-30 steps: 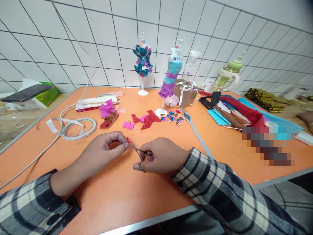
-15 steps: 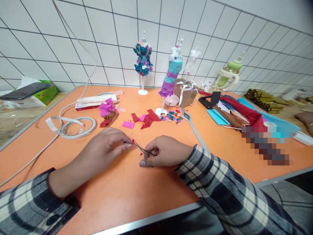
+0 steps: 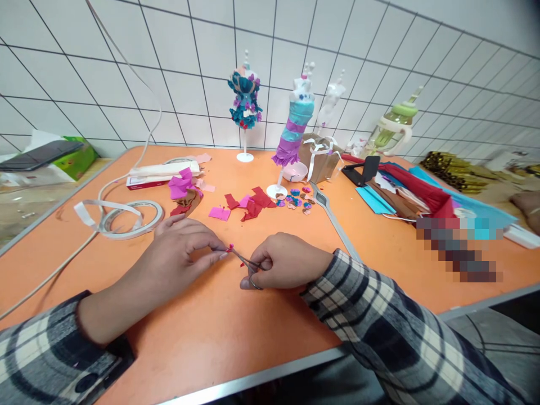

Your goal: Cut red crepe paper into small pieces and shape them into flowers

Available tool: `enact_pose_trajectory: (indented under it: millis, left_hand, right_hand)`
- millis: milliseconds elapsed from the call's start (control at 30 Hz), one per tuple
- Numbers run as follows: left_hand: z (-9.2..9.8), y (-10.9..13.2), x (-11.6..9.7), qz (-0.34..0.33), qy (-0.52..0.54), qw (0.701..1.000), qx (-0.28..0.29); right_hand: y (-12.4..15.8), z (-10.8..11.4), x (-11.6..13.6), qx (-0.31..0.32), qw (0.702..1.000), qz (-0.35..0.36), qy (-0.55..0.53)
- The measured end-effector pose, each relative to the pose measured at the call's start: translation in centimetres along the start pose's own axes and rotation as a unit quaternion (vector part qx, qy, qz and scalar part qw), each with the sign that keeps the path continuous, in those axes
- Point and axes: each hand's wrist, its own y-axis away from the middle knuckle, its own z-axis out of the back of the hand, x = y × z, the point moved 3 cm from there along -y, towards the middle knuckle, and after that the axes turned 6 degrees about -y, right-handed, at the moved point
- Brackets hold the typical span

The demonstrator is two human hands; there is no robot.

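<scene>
Between the thumb and fingertips of my left hand (image 3: 189,250) is pinched a tiny piece of red and pink paper (image 3: 230,248). My right hand (image 3: 284,261) grips small metal scissors (image 3: 248,263), fingers through the handle loops. The scissors' tips touch or nearly touch the paper piece; I cannot tell whether they cut into it. Just under the blades lies a small red scrap (image 3: 242,265). Beyond my hands are several red paper pieces (image 3: 258,203) and a magenta square (image 3: 220,214). Small multicoloured paper flowers (image 3: 304,193) lie in a cluster to the right of them.
Two decorated dress forms (image 3: 245,101) (image 3: 296,126) stand near the wall, with a paler one behind. A tape roll (image 3: 158,216) and cable (image 3: 84,244) lie left. Coloured paper sheets (image 3: 426,185), a phone stand (image 3: 363,171) and a green-lidded bottle (image 3: 394,129) are right.
The scissor blades have shifted slightly against the paper piece, which now shows more pink. Both hands stay nearly in place; the view has moved a little.
</scene>
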Motion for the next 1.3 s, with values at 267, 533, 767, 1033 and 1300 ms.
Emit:
enact_pose_trajectory:
  millis: [267, 533, 767, 1033, 1300]
  left_hand:
    - [0.0, 0.1, 0.0, 0.001, -0.002, 1.000, -0.013]
    - [-0.1, -0.1, 0.3, 0.075, 0.102, 0.992, 0.006]
    - [-0.8, 0.5, 1.2, 0.213, 0.272, 0.937, 0.044]
    - [-1.7, 1.4, 0.4, 0.221, 0.657, 0.719, 0.058]
    - [-2.3, 1.7, -0.4, 0.237, 0.672, 0.693, 0.109]
  right_hand:
    - [-0.1, 0.0, 0.0, -0.003, 1.000, -0.017, 0.008]
    - [-0.4, 0.7, -1.0, -0.101, 0.994, -0.030, -0.030]
    - [0.0, 2.8, -3.2, -0.194, 0.973, -0.073, 0.097]
    - [-0.2, 1.9, -4.6, -0.091, 0.984, -0.145, -0.052]
    - [-0.4, 1.8, -1.3, -0.247, 0.963, 0.037, -0.104]
